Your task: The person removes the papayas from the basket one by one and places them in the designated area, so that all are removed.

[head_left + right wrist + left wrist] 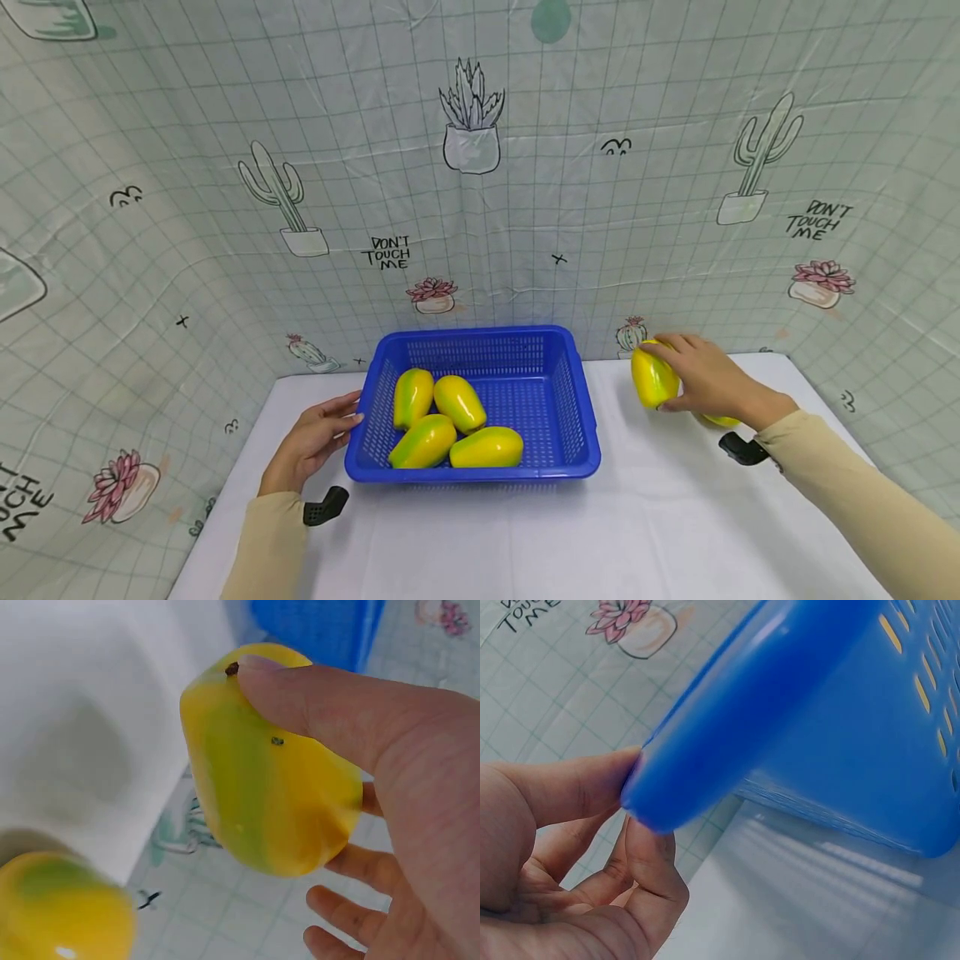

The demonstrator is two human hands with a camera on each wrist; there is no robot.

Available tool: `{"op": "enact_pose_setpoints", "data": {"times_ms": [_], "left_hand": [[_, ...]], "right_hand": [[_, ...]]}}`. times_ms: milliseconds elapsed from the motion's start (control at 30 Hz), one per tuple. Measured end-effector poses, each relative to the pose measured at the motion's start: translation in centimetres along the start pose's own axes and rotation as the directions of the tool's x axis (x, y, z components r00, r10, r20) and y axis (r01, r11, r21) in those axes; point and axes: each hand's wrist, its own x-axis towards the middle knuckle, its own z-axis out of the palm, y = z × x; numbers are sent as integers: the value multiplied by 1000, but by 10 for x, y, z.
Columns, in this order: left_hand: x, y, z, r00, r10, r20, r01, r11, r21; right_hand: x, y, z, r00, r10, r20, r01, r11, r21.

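A blue plastic basket with perforated walls stands on the table, several yellow-green mangoes grouped in its left half. At the basket's left end, my left hand pinches the rim, thumb on one side and a bent finger beneath it. To the right of the basket, my right hand holds another mango above the table, its thumb near the small brown stem and fingers round the far side. Partly hidden below that hand, one more mango lies on the table.
The table has a white cover. Close behind and at both sides hangs a grid-patterned cloth with cactus drawings, right behind the basket's back rim. A black wrist mount sits at each sleeve.
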Motion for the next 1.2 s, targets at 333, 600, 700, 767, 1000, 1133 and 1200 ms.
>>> {"op": "enact_pose_setpoints", "data": {"times_ms": [333, 600, 700, 767, 1000, 1133, 1200], "left_hand": [[1, -2, 0, 1000, 4, -2, -4, 1000, -22], [2, -5, 0, 1000, 7, -12, -7, 1000, -21], [2, -5, 0, 1000, 6, -14, -6, 1000, -16], [1, -4, 0, 1000, 5, -14, -5, 1000, -16], [1, -2, 0, 1000, 9, -8, -9, 1000, -25], [2, -4, -1, 1000, 13, -3, -13, 1000, -23], [3, -4, -1, 1000, 15, -1, -15, 1000, -24]], "right_hand": [[-10, 18, 17, 998, 9, 58, -10, 1000, 20], [-15, 28, 31, 997, 3, 77, -4, 1000, 23], [-16, 29, 34, 997, -5, 78, 3, 1000, 25], [-16, 28, 35, 996, -5, 84, 3, 1000, 31], [-15, 26, 38, 991, 14, 137, -18, 999, 35], [-14, 26, 40, 989, 16, 147, -20, 999, 27], [-14, 26, 40, 989, 15, 147, -19, 1000, 25]]}}
